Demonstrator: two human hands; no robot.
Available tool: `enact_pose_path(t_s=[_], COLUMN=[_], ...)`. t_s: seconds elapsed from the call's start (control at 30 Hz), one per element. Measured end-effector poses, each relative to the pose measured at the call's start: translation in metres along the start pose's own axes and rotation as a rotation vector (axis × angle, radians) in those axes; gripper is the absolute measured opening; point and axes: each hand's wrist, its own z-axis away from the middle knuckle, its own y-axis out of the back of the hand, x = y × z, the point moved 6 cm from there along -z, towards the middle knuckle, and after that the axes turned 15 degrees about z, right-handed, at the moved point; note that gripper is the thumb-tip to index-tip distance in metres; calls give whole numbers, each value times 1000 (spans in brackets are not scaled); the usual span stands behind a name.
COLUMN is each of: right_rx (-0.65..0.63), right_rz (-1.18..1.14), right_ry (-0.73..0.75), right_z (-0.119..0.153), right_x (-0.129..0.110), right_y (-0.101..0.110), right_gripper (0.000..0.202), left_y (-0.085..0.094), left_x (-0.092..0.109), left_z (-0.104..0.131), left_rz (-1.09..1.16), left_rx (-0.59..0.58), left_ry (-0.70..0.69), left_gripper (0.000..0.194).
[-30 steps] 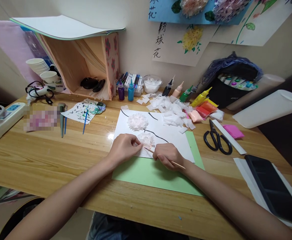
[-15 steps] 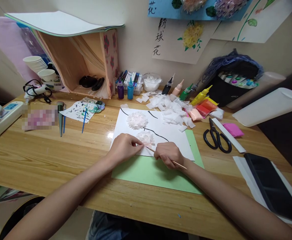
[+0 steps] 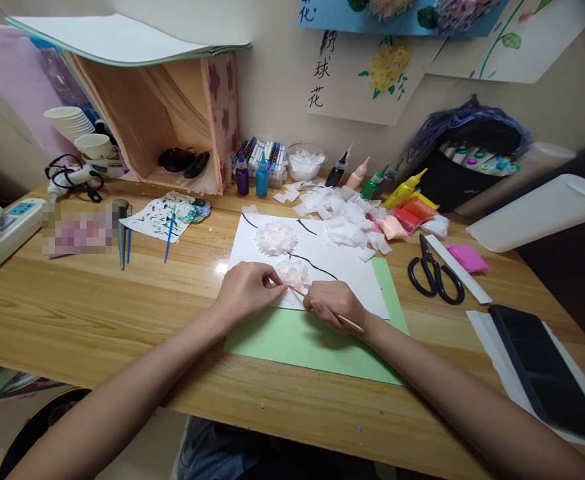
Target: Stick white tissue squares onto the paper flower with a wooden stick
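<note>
My right hand [image 3: 335,305] is closed around a thin wooden stick [image 3: 351,324], whose tip points left toward the lower paper flower. My left hand [image 3: 253,288] is pinched at the stick's tip; what lies between thumb and forefinger is too small to make out. Just beyond the fingertips is the lower flower [image 3: 292,272], made of pale crumpled tissue. A fuller, rounder tissue flower [image 3: 275,238] sits above it. Both are on a white sheet [image 3: 362,283] with black painted stems, which lies over a green sheet [image 3: 317,343].
Loose white tissue pieces [image 3: 345,217] are heaped behind the sheet. Black scissors [image 3: 435,277] and a black tray [image 3: 547,373] lie to the right. Paint bottles [image 3: 261,177] stand at the back. Brushes [image 3: 169,237] rest on the left, near a power strip [image 3: 9,237].
My right hand has shifted slightly left, bringing the stick's tip up to my left fingertips. My left hand stays pinched by the lower flower. The view has tilted a little.
</note>
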Motion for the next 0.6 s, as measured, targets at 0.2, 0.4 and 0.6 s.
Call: enact_pose_path(t_s=[0.2, 0.4, 0.6], right_rx=[-29, -52, -33], right_rz=[8, -14, -45], right_ry=[-44, -81, -109], right_z=[-1, -2, -1], right_x=[2, 3, 6], right_y=[-1, -4, -4], right_gripper=[40, 40, 40], left_y=[14, 9, 9], left_x=[-12, -19, -21], left_z=[-8, -16, -17], left_rz=[-19, -38, -29], left_rx=[168, 73, 58], left_ry=[39, 5, 20], left_gripper=[30, 22, 20])
